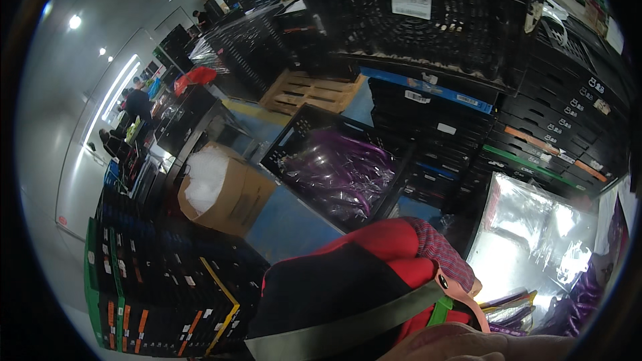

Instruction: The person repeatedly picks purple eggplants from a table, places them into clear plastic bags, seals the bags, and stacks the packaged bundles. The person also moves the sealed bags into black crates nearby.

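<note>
At the lower right, my left hand (476, 288) shows only as a small part beyond a striped cuff, beside a metal work surface (494, 260). My right hand (451, 346) is at the bottom edge, partly cut off; its fingers and any hold are unclear. Next to the hands lie clear plastic packs with purple contents (511, 313) and loose long purple eggplants (584, 296). Flat clear plastic bags (536, 225) lie on the work surface. A black crate (286, 148) at the centre holds bagged purple eggplants (336, 175).
A cardboard box (246, 190) with white foam sheet (205, 180) stands left of the crate. Stacked black crates are at lower left (165, 286), right (562, 110) and top (426, 20). A wooden pallet (311, 93) lies behind. People (138, 103) are at far left.
</note>
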`<control>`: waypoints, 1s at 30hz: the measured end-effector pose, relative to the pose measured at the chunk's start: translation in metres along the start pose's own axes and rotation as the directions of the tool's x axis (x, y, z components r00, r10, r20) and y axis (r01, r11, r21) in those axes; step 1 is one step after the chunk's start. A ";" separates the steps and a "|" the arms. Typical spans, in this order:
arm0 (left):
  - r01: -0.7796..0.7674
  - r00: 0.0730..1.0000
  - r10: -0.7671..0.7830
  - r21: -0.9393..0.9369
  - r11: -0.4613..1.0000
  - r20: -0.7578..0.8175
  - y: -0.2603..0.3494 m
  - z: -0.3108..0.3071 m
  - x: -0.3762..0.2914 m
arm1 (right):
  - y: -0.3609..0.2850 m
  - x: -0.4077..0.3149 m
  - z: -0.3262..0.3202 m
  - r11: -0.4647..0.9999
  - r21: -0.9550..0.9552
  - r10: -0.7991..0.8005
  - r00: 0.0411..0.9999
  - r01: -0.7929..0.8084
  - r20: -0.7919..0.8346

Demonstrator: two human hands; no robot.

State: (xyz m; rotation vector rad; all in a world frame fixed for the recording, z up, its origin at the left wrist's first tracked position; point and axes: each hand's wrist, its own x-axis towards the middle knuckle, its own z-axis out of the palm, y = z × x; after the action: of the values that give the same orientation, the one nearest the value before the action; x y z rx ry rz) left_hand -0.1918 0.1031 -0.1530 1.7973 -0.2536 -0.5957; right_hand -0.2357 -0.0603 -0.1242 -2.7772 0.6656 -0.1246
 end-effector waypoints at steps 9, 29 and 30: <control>-0.033 0.999 0.033 -0.001 0.999 -0.006 0.000 0.000 0.001 | 0.004 -0.006 -0.005 0.998 -0.055 0.032 0.999 -0.031 0.018; -0.087 0.963 0.080 0.017 0.996 0.259 -0.013 0.046 0.019 | 0.024 -0.028 -0.028 0.980 -0.098 0.175 0.984 -0.172 0.022; -0.104 0.955 0.095 0.019 0.994 0.280 -0.012 0.049 0.021 | 0.026 -0.032 -0.030 0.974 -0.099 0.205 0.979 -0.202 0.019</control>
State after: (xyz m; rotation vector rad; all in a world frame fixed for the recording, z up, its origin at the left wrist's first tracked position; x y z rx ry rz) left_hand -0.2014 0.0565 -0.1803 1.7190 -0.5462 -0.7765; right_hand -0.2801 -0.0753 -0.1032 -2.7747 0.9674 -0.0094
